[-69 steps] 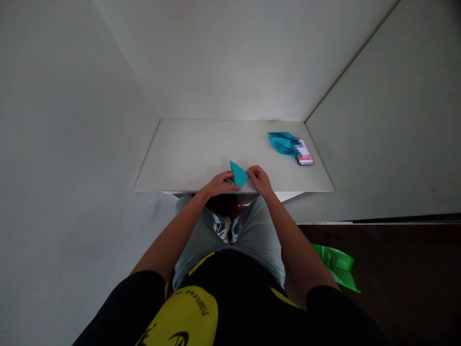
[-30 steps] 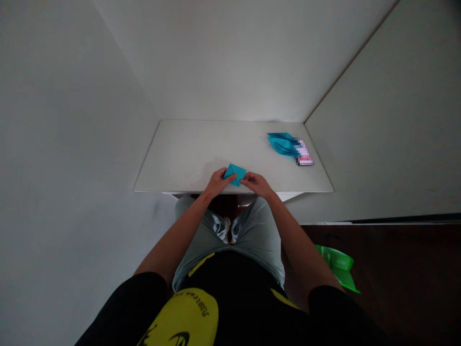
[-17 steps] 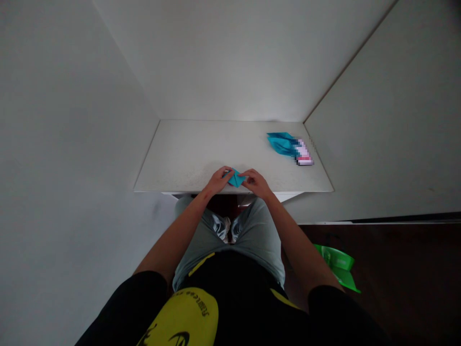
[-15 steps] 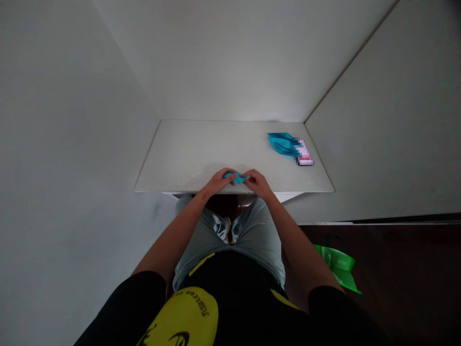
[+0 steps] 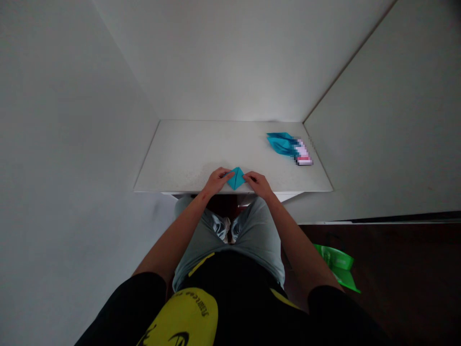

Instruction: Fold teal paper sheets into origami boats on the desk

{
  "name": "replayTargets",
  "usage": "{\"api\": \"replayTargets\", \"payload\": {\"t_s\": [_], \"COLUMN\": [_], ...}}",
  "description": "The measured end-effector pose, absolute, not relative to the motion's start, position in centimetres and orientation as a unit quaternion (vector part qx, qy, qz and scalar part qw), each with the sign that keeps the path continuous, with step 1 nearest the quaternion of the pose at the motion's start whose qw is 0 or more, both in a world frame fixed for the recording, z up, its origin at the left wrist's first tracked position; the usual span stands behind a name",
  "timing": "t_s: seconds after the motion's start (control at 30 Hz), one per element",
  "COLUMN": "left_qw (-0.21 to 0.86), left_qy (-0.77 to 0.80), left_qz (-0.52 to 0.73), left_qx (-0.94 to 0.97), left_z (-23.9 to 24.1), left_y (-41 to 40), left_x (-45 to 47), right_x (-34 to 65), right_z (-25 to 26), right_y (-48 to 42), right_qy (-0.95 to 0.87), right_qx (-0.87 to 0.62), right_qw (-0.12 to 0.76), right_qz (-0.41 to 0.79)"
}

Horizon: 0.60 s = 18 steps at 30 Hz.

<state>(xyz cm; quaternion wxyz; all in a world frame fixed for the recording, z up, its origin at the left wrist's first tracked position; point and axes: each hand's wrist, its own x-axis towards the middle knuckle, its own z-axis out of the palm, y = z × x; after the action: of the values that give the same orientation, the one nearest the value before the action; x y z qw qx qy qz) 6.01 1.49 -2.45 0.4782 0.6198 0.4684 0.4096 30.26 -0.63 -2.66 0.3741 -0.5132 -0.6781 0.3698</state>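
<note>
A small blue piece of folded paper (image 5: 236,179), diamond-shaped with a crease down its middle, lies between my hands near the front edge of the white tabletop (image 5: 187,149). My left hand (image 5: 217,180) grips its left corner, with the thumb on top. At the right corner, my right hand (image 5: 258,182) pinches the paper between thumb and fingers. The undersides of the fingers are hidden.
Toward the back right of the tabletop lies another blue folded paper piece (image 5: 281,144), touching a blurred pinkish flat object (image 5: 303,153). Walls border the table at left, back and right. A green plastic item (image 5: 340,266) is on the dark floor at the right.
The paper between my hands now lies flatter and shows a full diamond; before, it was narrower and partly covered by my fingers. My right hand has shifted slightly lower.
</note>
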Motion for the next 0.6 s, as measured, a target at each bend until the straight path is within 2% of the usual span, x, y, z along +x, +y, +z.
{"api": "replayTargets", "payload": {"t_s": [0.27, 0.4, 0.6], "left_qw": [0.484, 0.486, 0.465], "left_qy": [0.481, 0.469, 0.494], "left_qz": [0.450, 0.422, 0.384], "left_qx": [0.576, 0.605, 0.626], "left_z": [-2.0, -1.7, -1.4], "left_y": [1.3, 1.2, 1.0], "left_x": [5.7, 5.9, 7.0], "right_x": [30.5, 30.2, 29.6], "right_z": [-3.3, -3.4, -3.0], "right_y": [-0.3, -0.4, -0.4], "right_qy": [-0.638, -0.627, -0.634], "right_qx": [-0.528, -0.514, -0.517], "right_qw": [0.429, 0.438, 0.403], "right_qz": [0.361, 0.388, 0.410]}}
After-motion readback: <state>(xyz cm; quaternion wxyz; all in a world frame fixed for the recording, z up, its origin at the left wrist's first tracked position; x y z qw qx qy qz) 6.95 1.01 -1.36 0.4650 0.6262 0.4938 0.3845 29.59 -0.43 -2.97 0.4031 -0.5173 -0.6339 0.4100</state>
